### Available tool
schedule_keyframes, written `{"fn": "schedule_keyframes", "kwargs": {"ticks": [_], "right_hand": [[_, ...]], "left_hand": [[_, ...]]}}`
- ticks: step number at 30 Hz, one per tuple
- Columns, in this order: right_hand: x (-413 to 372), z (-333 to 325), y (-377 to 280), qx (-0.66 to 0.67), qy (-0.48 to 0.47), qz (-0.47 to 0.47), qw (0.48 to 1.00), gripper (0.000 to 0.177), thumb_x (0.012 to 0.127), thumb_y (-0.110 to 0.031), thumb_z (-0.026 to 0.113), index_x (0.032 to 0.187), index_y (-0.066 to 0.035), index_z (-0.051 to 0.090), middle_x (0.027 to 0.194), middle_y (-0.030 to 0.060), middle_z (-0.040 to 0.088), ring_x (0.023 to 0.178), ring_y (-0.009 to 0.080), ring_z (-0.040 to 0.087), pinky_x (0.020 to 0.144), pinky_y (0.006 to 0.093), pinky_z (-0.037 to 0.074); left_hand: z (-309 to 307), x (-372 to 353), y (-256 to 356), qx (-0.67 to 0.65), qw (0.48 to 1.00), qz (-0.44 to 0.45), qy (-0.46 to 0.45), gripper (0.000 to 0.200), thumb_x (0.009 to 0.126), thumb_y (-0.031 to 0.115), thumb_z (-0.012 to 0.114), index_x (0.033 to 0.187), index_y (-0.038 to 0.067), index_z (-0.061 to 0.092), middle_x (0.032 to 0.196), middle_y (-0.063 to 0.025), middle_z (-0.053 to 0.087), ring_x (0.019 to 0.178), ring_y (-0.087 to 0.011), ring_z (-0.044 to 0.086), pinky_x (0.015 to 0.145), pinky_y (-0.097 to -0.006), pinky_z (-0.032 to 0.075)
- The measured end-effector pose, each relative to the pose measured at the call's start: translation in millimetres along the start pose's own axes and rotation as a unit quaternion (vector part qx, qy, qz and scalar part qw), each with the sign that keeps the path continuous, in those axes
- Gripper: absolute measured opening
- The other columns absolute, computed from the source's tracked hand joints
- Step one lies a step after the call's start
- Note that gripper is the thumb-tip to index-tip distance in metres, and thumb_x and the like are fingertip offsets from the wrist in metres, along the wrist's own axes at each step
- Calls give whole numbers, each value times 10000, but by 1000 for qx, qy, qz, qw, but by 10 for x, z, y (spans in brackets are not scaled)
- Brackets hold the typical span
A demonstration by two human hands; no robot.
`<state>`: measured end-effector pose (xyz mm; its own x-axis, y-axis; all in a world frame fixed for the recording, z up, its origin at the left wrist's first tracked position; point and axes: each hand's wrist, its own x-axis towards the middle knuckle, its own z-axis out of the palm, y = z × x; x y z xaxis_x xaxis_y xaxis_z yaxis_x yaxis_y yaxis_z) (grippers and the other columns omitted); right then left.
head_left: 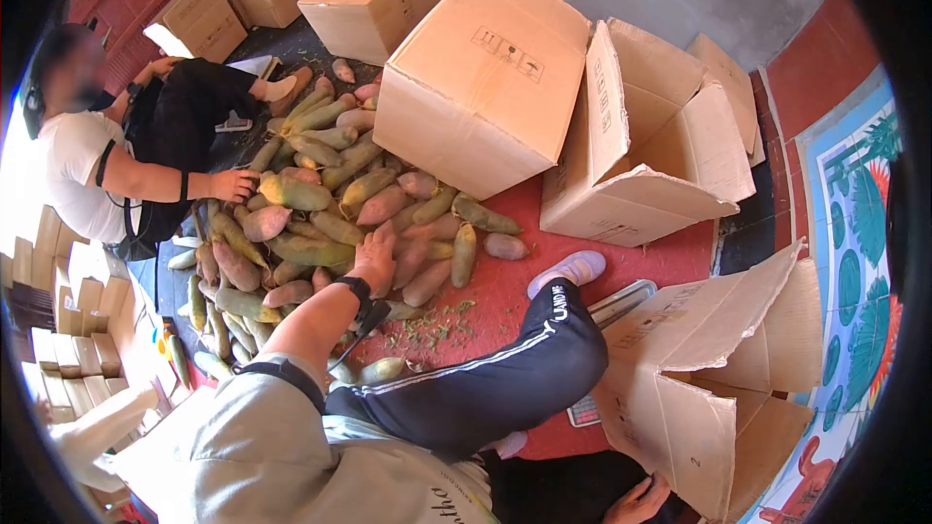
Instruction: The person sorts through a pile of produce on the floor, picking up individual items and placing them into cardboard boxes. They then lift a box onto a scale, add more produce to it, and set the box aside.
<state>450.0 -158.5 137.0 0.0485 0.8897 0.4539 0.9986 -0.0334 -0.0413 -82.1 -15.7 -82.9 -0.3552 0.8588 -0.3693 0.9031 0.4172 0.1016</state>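
A large heap of long green and pink radishes point(320, 250) lies in front of me. My left arm, with a dark wristband, stretches out over its near side. There my left hand point(375, 262) rests on the pinkish radishes, fingers extended and not wrapped around any. My right hand point(636, 502) is low at the bottom edge, beside my dark trousers. Its fingers are loosely apart, with the tips right by the lower flap of an open cardboard box point(670, 417); part of this hand is cut off by the frame.
Opposite sits a person in a white shirt point(78, 150), one hand point(233, 185) on the heap. A closed carton point(485, 68) and another open carton point(641, 199) stand beyond the radishes. Leaf scraps point(437, 330) litter the red floor. Small boxes point(78, 354) are stacked at left.
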Motion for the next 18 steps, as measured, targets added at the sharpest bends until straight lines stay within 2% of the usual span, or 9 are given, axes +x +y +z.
{"fn": "schedule_keyframes", "kwargs": {"ticks": [2, 4, 7, 11, 14, 18], "right_hand": [[-3, 13, 5, -2, 0, -2, 1000, 183, 885, -131, 534, 890, 40, 601, 867, 216, 598, 795, 386, 574, 720, 442, 480], [-2, 17, 17, -6, 1, -4, 1000, 179, 885, -126, 533, 891, 41, 598, 870, 215, 600, 798, 384, 576, 724, 440, 481], [1, 21, 16, 3, -3, -5, 1000, 173, 885, -116, 533, 897, 45, 594, 866, 211, 601, 792, 380, 578, 725, 436, 482], [4, 23, 28, 6, -8, -19, 1000, 170, 886, -112, 529, 901, 44, 592, 864, 213, 600, 786, 379, 577, 724, 436, 483], [17, 14, 22, 4, -14, -28, 1000, 165, 885, -111, 527, 902, 40, 593, 864, 210, 599, 786, 377, 577, 723, 435, 482], [58, 17, -39, 0, -26, -15, 1000, 167, 887, -121, 524, 897, 29, 595, 857, 202, 598, 778, 372, 576, 719, 433, 482]], "left_hand": [[9, 108, -6, 14, 999, 12, -28, 685, 787, 216, 619, 1386, 178, 290, 1375, -153, 287, 1218, -357, 348, 978, -446, 351], [55, 230, -14, -43, 989, -58, -127, 648, 809, 249, 604, 1381, 202, 303, 1424, -181, 187, 1275, -366, 283, 1007, -450, 331], [44, 315, -19, 9, 982, -57, -179, 627, 815, 303, 603, 1371, 225, 323, 1415, -209, 185, 1273, -393, 279, 1002, -457, 342], [221, 441, -143, -46, 982, -61, -171, 579, 786, 337, 594, 1323, 256, 390, 1441, -189, 144, 1259, -371, 310, 997, -430, 345], [212, 458, -132, -31, 979, -82, -186, 563, 785, 372, 603, 1305, 267, 414, 1392, -188, 210, 1233, -374, 341, 987, -430, 360], [303, 519, -203, -58, 983, -72, -159, 544, 776, 406, 618, 1275, 278, 442, 1300, -189, 289, 1173, -375, 395, 955, -425, 391]]}}
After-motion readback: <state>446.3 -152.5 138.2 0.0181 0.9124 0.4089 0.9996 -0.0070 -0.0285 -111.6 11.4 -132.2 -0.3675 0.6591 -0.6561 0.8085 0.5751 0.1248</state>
